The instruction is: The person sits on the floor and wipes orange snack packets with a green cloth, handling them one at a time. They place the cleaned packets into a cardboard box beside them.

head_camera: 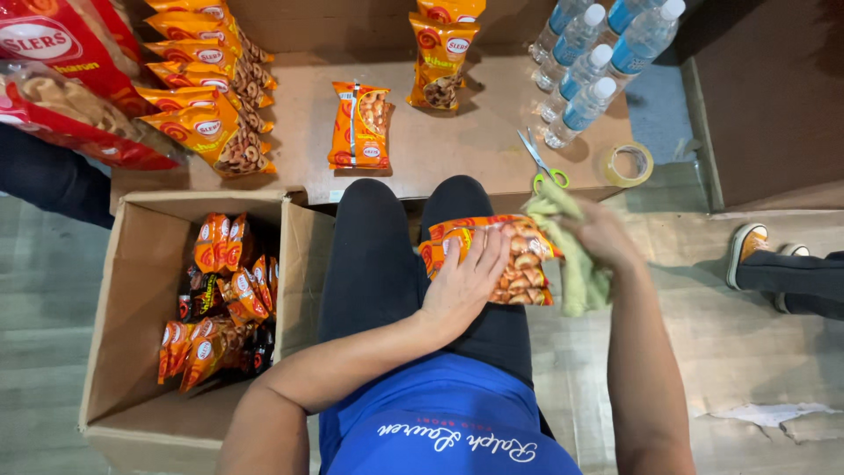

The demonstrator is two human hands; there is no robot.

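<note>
An orange snack packet [519, 255] with ring-shaped snacks showing through its clear window lies across my right thigh. My left hand [464, 283] presses flat on the packet's left half, holding it down on my lap. A pale green cloth [576, 255] is bunched in my right hand [602, 233] against the packet's right end. I sit in black trousers and a blue shirt.
An open cardboard box [132, 290] at my left holds several orange packets. On the brown surface ahead lie more packets [359, 125], a row of packets [211, 84], water bottles [585, 66], green-handled scissors [543, 163] and a tape roll [629, 164]. Another person's shoes [760, 251] are at the right.
</note>
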